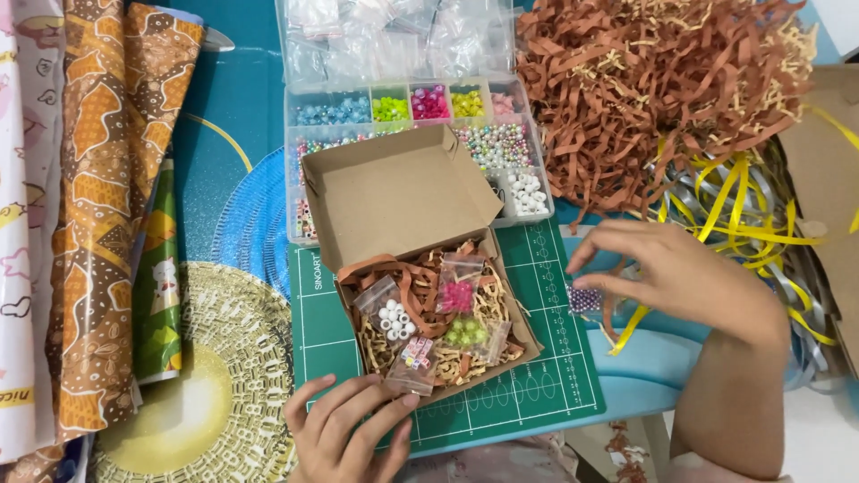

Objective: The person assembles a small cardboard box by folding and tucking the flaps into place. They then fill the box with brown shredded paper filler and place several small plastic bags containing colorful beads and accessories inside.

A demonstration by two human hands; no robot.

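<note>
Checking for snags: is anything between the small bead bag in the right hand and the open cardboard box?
Nothing visible. The right hand pinches the bead bag just beside the cardboard box; only bare green cutting mat lies between them.

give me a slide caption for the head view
Left hand steadies a cardboard box of bead bags; right hand picks up another bead bag.

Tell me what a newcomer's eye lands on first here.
The open cardboard box at centre, holding small bags of beads on paper shred, with the left hand at its near edge. Behind it a clear bead organizer; at upper right, a heap of brown shredded paper.
</note>
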